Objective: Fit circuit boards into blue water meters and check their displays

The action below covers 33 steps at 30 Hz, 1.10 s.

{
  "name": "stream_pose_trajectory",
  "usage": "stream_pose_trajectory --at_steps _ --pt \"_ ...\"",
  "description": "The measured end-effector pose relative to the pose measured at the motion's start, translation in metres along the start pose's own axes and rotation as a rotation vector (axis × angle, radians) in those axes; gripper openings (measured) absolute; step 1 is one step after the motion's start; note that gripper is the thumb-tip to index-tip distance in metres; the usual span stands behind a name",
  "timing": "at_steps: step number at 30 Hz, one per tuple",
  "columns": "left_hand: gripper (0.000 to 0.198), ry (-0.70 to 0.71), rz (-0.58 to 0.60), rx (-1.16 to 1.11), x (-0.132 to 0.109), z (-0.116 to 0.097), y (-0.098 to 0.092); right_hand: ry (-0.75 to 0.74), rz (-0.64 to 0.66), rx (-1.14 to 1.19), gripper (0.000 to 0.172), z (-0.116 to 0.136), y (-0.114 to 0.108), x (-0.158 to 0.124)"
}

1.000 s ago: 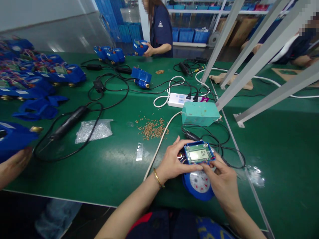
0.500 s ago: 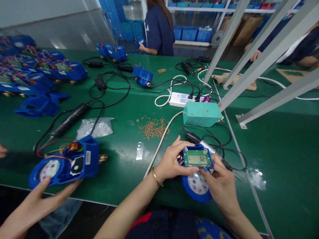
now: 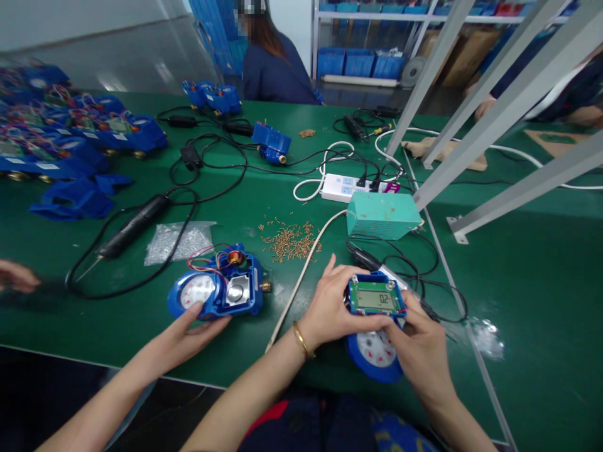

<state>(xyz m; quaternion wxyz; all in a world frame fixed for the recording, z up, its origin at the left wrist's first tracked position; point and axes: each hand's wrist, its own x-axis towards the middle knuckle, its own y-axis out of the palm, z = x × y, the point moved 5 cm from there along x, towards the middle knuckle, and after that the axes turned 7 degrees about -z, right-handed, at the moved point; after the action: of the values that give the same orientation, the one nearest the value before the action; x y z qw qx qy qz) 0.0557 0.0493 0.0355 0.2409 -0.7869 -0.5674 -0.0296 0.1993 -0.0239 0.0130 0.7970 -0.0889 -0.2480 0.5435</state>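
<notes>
A blue water meter (image 3: 374,351) with a round white dial lies at the table's near edge. Over it sits a green circuit board with an LCD display (image 3: 375,298) reading "02". My left hand (image 3: 332,307) grips the board's left side, fingers curled round it. My right hand (image 3: 421,345) holds the right side and lower edge, thumb on the board. A co-worker's hand (image 3: 188,336) from the left touches a second open blue meter (image 3: 217,292) with coloured wires, set down beside mine.
Loose brass pins (image 3: 292,242), a bag of small parts (image 3: 176,242), a black electric screwdriver (image 3: 134,226), a teal box (image 3: 381,216) and a power strip (image 3: 342,187) with cables lie behind. Blue meters (image 3: 80,141) are stacked at the far left. Metal frame legs (image 3: 475,144) stand at the right.
The co-worker's hand has slid the second open meter rightward across the table to just left of my hands. My hands have stayed on the board and meter.
</notes>
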Motion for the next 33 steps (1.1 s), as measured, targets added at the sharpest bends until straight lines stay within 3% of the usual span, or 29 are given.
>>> stream_pose_trajectory --at_steps 12,16,19,22,27,33 --pt "0.057 0.077 -0.063 0.036 -0.003 0.001 0.002 0.052 -0.022 0.05 0.011 0.004 -0.002 0.002" --pt "0.057 0.127 -0.115 0.068 -0.005 0.001 0.001 0.08 0.111 0.072 0.011 0.005 -0.014 0.002" --pt "0.059 0.15 -0.108 0.088 -0.006 0.0 0.001 0.065 0.064 0.057 0.006 0.011 -0.037 0.004" --pt "0.059 0.162 -0.095 0.084 -0.005 -0.002 0.0 -0.056 0.012 -0.038 0.005 0.028 -0.053 0.012" --pt "0.058 0.189 -0.078 0.091 -0.005 -0.005 0.001 -0.405 0.132 -0.227 0.009 0.061 -0.047 0.027" --pt "0.058 0.191 -0.036 0.071 -0.005 -0.004 0.003 -0.565 0.292 -0.252 0.011 0.061 -0.042 0.041"
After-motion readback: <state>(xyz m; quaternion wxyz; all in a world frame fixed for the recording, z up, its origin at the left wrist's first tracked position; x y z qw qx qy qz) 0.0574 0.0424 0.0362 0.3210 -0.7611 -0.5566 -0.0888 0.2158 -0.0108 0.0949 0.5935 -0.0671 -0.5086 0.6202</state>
